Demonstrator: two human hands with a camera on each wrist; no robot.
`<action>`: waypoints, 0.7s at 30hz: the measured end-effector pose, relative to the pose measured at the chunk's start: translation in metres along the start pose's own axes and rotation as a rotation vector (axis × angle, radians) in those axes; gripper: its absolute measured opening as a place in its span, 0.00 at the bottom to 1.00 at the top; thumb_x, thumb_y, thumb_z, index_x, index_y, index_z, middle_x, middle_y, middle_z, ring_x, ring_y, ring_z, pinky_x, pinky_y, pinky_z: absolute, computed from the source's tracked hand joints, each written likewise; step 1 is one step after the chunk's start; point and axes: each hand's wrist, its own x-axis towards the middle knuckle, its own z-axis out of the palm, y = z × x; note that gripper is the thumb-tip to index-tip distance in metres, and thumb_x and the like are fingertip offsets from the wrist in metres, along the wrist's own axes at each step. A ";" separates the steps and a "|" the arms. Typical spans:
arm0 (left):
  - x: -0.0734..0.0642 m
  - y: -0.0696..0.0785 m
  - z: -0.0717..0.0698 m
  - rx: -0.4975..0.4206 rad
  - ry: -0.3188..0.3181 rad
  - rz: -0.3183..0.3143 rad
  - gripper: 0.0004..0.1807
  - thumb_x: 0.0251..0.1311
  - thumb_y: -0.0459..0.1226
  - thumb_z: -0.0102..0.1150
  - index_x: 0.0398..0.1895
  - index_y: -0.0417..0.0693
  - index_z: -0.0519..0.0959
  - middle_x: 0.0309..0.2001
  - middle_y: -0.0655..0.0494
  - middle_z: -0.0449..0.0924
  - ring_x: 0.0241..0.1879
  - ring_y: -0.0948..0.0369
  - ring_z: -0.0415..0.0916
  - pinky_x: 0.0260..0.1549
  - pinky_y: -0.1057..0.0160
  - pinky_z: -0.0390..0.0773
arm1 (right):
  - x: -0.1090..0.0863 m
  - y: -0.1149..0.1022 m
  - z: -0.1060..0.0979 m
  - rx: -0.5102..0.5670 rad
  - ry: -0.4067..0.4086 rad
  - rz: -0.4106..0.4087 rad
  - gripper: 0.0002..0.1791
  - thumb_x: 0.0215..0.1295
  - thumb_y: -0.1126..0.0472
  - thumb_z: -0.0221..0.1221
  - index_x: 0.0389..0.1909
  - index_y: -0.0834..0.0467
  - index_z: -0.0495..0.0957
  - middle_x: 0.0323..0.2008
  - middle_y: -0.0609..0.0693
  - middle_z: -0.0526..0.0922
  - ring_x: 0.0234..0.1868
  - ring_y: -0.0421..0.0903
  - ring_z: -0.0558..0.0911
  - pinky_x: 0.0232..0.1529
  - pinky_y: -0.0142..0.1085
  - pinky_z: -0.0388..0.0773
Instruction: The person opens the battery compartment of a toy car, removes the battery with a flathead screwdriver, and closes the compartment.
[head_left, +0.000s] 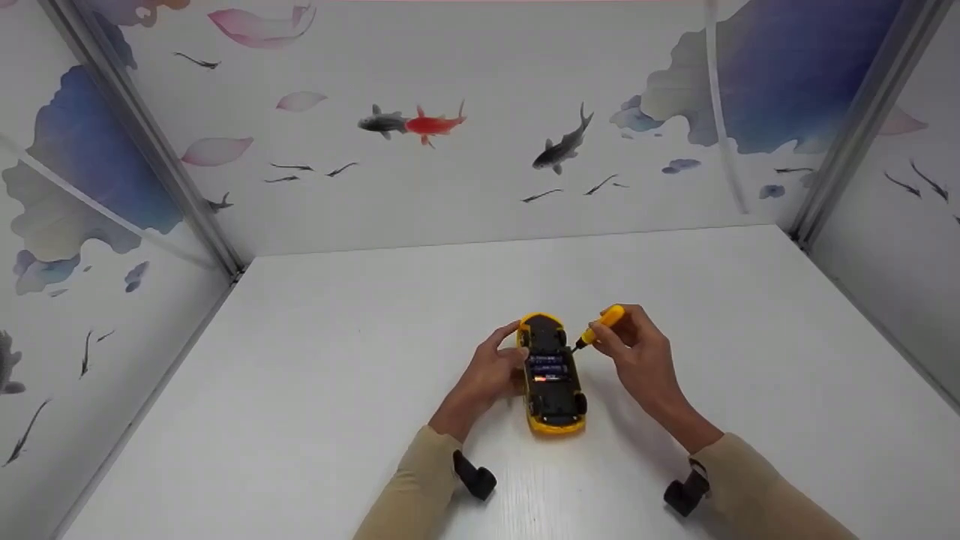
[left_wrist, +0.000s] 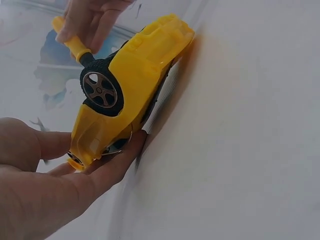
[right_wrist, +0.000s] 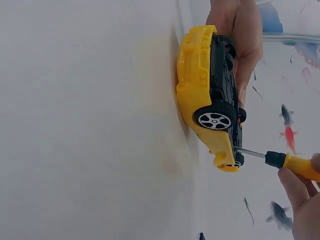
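Observation:
A yellow toy car is turned upside down, its black underside facing up. In the head view its battery compartment lies uncovered, with several batteries inside. My left hand grips the car along its left side, thumb on one edge and fingers beneath, as the left wrist view shows. Between thumb and fingers my right hand holds a screwdriver with a yellow handle and black collar. The metal shaft slants down to the car, its tip at the right edge of the underside near the compartment.
The white table spreads around both arms. White panels printed with fish and petals rise at the back and both sides, joined by metal corner posts. A black camera is strapped to each wrist.

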 end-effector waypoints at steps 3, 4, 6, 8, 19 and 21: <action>0.000 0.000 0.001 0.006 -0.002 0.000 0.32 0.74 0.35 0.49 0.78 0.58 0.57 0.59 0.40 0.80 0.47 0.54 0.84 0.44 0.56 0.85 | -0.001 0.002 -0.001 0.056 0.004 0.025 0.18 0.70 0.58 0.61 0.55 0.59 0.71 0.49 0.57 0.81 0.48 0.46 0.85 0.49 0.31 0.83; 0.000 0.001 0.001 0.011 0.001 -0.006 0.32 0.74 0.35 0.49 0.78 0.59 0.57 0.59 0.40 0.80 0.47 0.54 0.84 0.44 0.56 0.85 | -0.002 0.002 0.000 0.068 0.008 0.026 0.18 0.70 0.58 0.61 0.55 0.60 0.71 0.49 0.57 0.80 0.48 0.45 0.85 0.49 0.31 0.83; 0.000 0.001 0.002 0.024 0.009 -0.017 0.32 0.74 0.35 0.50 0.78 0.59 0.58 0.59 0.41 0.80 0.48 0.54 0.83 0.44 0.56 0.85 | -0.003 0.003 0.000 0.093 0.020 0.032 0.17 0.70 0.59 0.61 0.55 0.60 0.71 0.50 0.57 0.80 0.48 0.42 0.85 0.49 0.31 0.83; 0.000 0.002 0.003 0.028 0.015 -0.024 0.32 0.74 0.35 0.50 0.78 0.60 0.58 0.58 0.41 0.80 0.48 0.54 0.83 0.44 0.57 0.85 | -0.004 0.004 0.000 0.110 0.032 0.033 0.17 0.70 0.59 0.61 0.55 0.60 0.71 0.50 0.57 0.80 0.48 0.40 0.85 0.48 0.31 0.83; 0.001 0.000 0.001 -0.006 0.010 -0.020 0.32 0.72 0.33 0.51 0.78 0.59 0.59 0.57 0.41 0.82 0.48 0.53 0.84 0.46 0.55 0.85 | -0.009 0.006 0.001 0.174 0.055 0.034 0.20 0.70 0.58 0.61 0.57 0.61 0.70 0.51 0.57 0.79 0.48 0.36 0.84 0.49 0.31 0.83; 0.001 0.000 0.000 -0.011 0.011 -0.017 0.32 0.72 0.33 0.52 0.77 0.59 0.60 0.57 0.40 0.82 0.48 0.52 0.84 0.46 0.54 0.85 | -0.009 0.005 0.001 0.173 0.053 0.027 0.19 0.70 0.58 0.61 0.57 0.61 0.71 0.50 0.57 0.79 0.48 0.36 0.85 0.49 0.31 0.83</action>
